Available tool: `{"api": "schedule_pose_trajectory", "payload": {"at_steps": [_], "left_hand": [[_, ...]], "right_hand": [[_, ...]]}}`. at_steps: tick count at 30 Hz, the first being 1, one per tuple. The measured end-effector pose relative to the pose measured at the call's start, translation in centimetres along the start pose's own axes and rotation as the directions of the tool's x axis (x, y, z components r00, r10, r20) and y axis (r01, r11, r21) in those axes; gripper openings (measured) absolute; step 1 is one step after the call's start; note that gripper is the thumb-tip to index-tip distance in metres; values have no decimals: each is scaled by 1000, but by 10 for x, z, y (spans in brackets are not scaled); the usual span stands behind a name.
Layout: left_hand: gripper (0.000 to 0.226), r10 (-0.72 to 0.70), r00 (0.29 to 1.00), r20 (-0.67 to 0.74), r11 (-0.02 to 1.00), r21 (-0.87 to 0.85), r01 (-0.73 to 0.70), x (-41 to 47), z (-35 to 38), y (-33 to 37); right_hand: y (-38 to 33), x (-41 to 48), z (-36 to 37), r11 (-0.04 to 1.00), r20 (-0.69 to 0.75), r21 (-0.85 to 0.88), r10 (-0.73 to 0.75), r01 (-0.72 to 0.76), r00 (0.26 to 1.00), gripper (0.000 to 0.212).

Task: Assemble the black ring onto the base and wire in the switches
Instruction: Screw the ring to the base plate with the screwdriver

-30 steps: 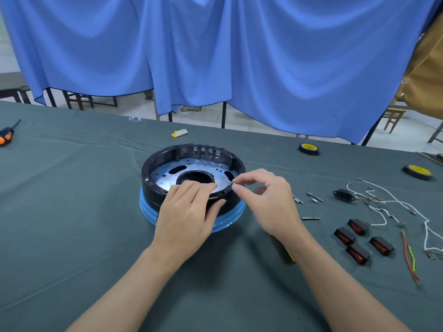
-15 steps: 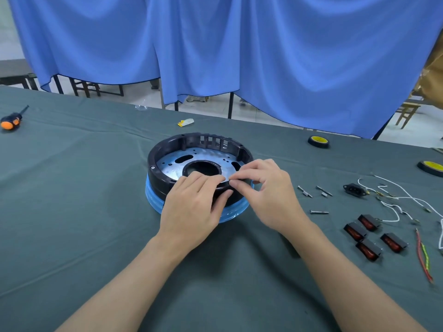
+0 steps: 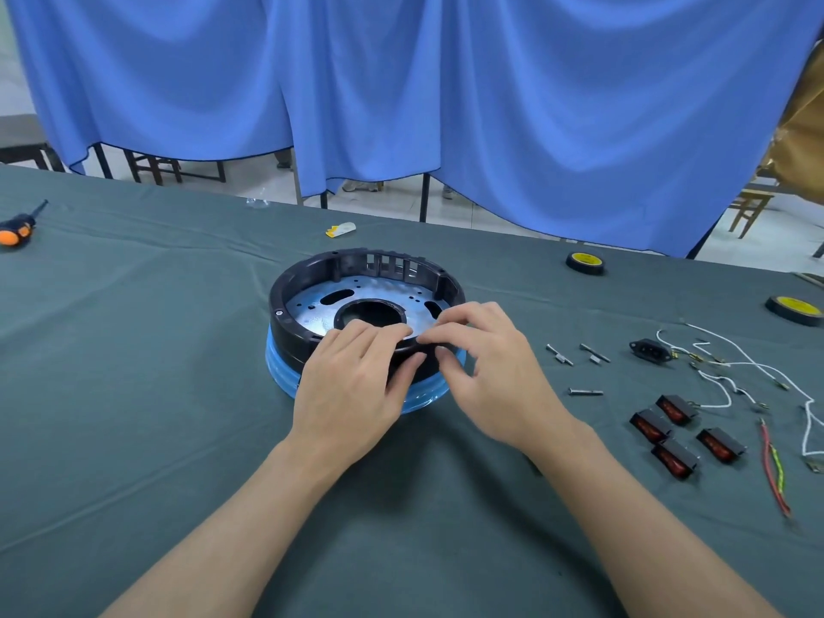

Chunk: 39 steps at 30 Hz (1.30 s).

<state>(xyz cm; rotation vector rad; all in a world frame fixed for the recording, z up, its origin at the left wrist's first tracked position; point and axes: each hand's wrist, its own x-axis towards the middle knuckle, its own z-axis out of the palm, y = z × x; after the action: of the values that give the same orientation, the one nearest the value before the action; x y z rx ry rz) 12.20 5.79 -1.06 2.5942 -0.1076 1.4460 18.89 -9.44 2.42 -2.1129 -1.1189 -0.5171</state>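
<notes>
I see the black ring (image 3: 285, 305) over a translucent blue base (image 3: 278, 368), with a silvery plate (image 3: 312, 312) inside. The worktop (image 3: 133, 372) is plain dark grey-green. Toward its right edge, the switches (image 3: 675, 410) are black with red rockers, beside white wires (image 3: 807, 430) and red and yellow-green wires (image 3: 773, 470).

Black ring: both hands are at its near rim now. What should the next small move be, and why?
Probably press the near rim down until it seats evenly. The left hand grips the black ring over the blue-wrapped base, the right hand pinches the same rim, and the screws and switches lie untouched on the cloth.
</notes>
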Motion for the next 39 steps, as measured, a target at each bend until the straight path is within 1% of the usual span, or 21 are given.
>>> {"api": "schedule_pose_trajectory", "payload": {"at_steps": [4,6,8,10,12,13,15,16,17,18,19,21,22,24,25,27,32,35,36,37,39], "left_hand": [[28,43,999,-4,997,57,-42,2,-2,1],[35,37,997,67,991,123,-45,4,-4,1],[47,-26,981,195,977,211,-16,9,-8,3],[61,-149,913,379,937,348,8,18,-11,5],[65,-203,847,491,895,444,-43,29,-11,4],[65,-206,824,528,895,441,-59,34,-11,3],[67,-248,748,616,921,390,-16,47,-9,1],[69,-273,699,661,932,361,23,52,-8,1],[71,-292,649,702,939,340,54,57,-9,2],[73,-303,608,733,941,330,71,59,-10,3],[74,-308,583,752,942,327,76,60,-11,3],[76,-307,580,755,943,324,78,59,-12,3],[76,-302,592,747,944,320,78,59,-12,3],[78,-290,612,736,948,309,76,57,-14,1],[79,-285,616,734,949,305,76,57,-14,1],[85,-278,613,740,952,297,73,57,-15,0],[84,-273,617,738,955,284,83,58,-19,-1],[86,-265,624,735,960,261,101,60,-23,-2],[87,-267,626,732,962,245,123,61,-25,-2],[89,-269,628,730,963,227,148,62,-27,-1],[97,-261,626,735,965,209,156,66,-31,2]], "right_hand": [[-1,-1,1,998,19,19,59,-60,998,25],[-2,-2,-1,993,48,44,106,-108,993,30],[-2,-3,-3,993,78,14,115,-116,990,35],[-3,-6,-5,993,124,-45,118,-113,985,40],[-6,-10,-4,989,148,-16,146,-146,978,44],[-8,-13,-2,982,129,36,179,-185,975,46],[-12,-16,1,936,45,158,311,-314,949,50],[-15,-17,1,884,19,232,412,-405,911,51],[-18,-16,1,803,25,325,521,-500,853,48],[-21,-14,-1,692,65,433,616,-578,785,44],[-23,-12,-3,555,134,544,683,-630,718,39],[-26,-11,-7,279,300,685,734,-673,609,36],[-26,-12,-7,176,365,715,731,-676,576,38],[-28,-13,-6,44,452,740,707,-671,545,42],[-28,-13,-5,10,475,743,697,-669,538,44],[-29,-13,-4,-16,486,746,696,-665,529,47],[-24,-12,-5,-81,485,774,712,-628,507,38],[-19,-10,-6,-86,489,764,723,-640,488,36],[-18,-9,-7,-103,502,761,718,-640,482,33],[-18,-9,-8,-147,532,760,701,-633,476,32],[-19,-11,-10,-291,630,734,629,-614,455,30]]}}
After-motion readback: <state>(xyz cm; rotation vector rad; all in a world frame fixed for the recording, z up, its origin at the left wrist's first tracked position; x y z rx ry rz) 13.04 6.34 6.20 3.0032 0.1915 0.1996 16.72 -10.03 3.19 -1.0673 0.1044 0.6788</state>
